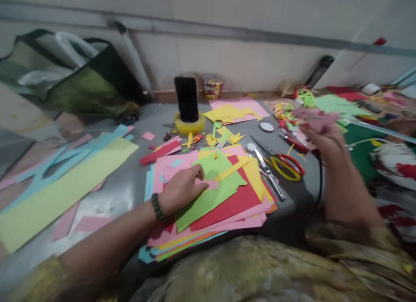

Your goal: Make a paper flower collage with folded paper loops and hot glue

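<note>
My left hand (182, 190), with a dark bead bracelet on the wrist, rests on a stack of coloured paper. Its fingers are half curled and apart from the thumb, which touches a small pink paper strip (212, 185). Under it lie a green sheet (204, 206) and a red sheet (234, 209). A narrow yellow strip (234, 168) crosses the green sheet. Off to the right, my right hand (326, 141) is raised and blurred, closed around pink paper scraps (316, 119). Scissors (286, 165) with red and yellow handles and a silver metal tool (268, 174) lie between the hands.
A phone (187, 98) stands in a yellow tape roll (190, 125), with a snack cup (212, 86) behind. Mixed paper clippings (284, 113) are heaped at the right. Long pale-green (71, 189) and blue strips cover the left, near a green bag (87, 83).
</note>
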Demonstrator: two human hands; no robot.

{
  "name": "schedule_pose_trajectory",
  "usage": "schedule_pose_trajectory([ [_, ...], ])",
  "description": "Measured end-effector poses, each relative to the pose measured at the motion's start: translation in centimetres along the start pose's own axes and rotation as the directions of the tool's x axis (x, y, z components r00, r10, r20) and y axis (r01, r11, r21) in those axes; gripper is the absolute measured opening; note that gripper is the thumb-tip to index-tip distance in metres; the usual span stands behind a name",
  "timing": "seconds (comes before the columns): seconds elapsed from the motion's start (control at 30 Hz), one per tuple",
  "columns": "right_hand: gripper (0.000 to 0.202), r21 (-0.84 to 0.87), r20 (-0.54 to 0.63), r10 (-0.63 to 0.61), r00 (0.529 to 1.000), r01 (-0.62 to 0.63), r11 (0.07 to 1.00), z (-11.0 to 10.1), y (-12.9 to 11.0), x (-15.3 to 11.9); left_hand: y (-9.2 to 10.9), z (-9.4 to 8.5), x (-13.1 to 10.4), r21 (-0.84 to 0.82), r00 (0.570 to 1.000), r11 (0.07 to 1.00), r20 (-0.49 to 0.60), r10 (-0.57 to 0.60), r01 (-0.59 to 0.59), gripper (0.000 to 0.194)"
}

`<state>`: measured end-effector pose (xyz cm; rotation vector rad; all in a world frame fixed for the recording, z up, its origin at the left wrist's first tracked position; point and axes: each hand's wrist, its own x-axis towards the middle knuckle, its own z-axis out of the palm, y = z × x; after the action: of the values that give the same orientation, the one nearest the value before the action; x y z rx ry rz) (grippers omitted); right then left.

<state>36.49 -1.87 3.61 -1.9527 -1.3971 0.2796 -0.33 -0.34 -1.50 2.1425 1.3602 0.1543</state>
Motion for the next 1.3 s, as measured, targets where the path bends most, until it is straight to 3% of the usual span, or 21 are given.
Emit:
schedule_pose_trajectory([
  [0.07,0.054,0.065,0.0,0.031,1.0,-0.031,0.997,-0.7,-1.9,-2.1,0.0,0.0,0.1,-0.007,1.0,1.0,0.005,-0.028,0.028,0.013],
  [0.1,0.052,0.106,0.076,-0.053,0.996,0.045,0.993,-0.7,-2.9,-3.3,-0.1,0.0,0.2,-0.013,0.999,0.999,0.007,-0.036,0.036,0.013],
  [0.13,0.047,0.159,0.209,-0.198,0.958,0.166,0.973,-0.6,-4.0,-4.5,-0.1,0.0,0.2,-0.02,0.999,0.999,0.008,-0.038,0.038,0.013],
  [0.2,0.039,0.29,0.465,-0.376,0.802,0.263,0.92,0.5,-5.8,-6.6,-0.2,0.2,0.3,-0.025,0.999,0.999,0.002,-0.034,0.034,0.013],
  [0.27,0.039,0.36,0.644,-0.422,0.639,0.234,0.903,2.0,-7.0,-8.2,-0.3,0.3,0.3,-0.017,0.999,0.999,-0.007,-0.031,0.031,0.012],
  [0.33,0.043,0.343,0.75,-0.388,0.536,0.187,0.921,3.7,-7.4,-9.0,-0.4,0.5,0.3,-0.007,1.0,1.0,-0.01,-0.03,0.03,0.01],
  [0.37,0.045,0.321,0.779,-0.367,0.508,0.178,0.93,4.4,-7.4,-9.2,-0.4,0.5,0.3,-0.004,1.0,1.0,-0.009,-0.026,0.026,0.009],
  [0.43,0.047,0.287,0.795,-0.343,0.5,0.188,0.939,5.4,-7.1,-9.3,-0.5,0.6,0.3,-0.005,1.0,1.0,-0.01,-0.014,0.014,0.007],
  [0.6,0.047,0.187,0.8,-0.276,0.533,0.216,0.958,6.4,-6.6,-9.1,-0.6,0.7,0.3,-0.025,1.0,1.0,-0.023,0.004,-0.005,0.007],
  [0.73,0.043,0.107,0.802,-0.22,0.555,0.229,0.968,6.5,-6.9,-9.1,-0.6,0.8,0.3,-0.033,1.0,0.999,-0.019,-0.001,0.001,0.007],
  [0.9,0.043,0.151,0.823,-0.256,0.507,0.239,0.959,6.2,-7.6,-9.1,-0.5,0.8,0.3,-0.019,1.0,1.0,-0.016,-0.009,0.008,0.005],
  [1.1,0.042,0.132,0.786,-0.248,0.566,0.238,0.962,6.9,-7.5,-8.6,-0.4,0.7,0.3,-0.008,1.0,1.0,0.0,-0.013,0.013,0.005],
  [1.3,0.043,0.067,0.812,-0.195,0.551,0.244,0.967,6.7,-7.3,-8.7,-0.4,0.7,0.3,0.004,1.0,1.0,0.001,-0.008,0.008,0.006],
])
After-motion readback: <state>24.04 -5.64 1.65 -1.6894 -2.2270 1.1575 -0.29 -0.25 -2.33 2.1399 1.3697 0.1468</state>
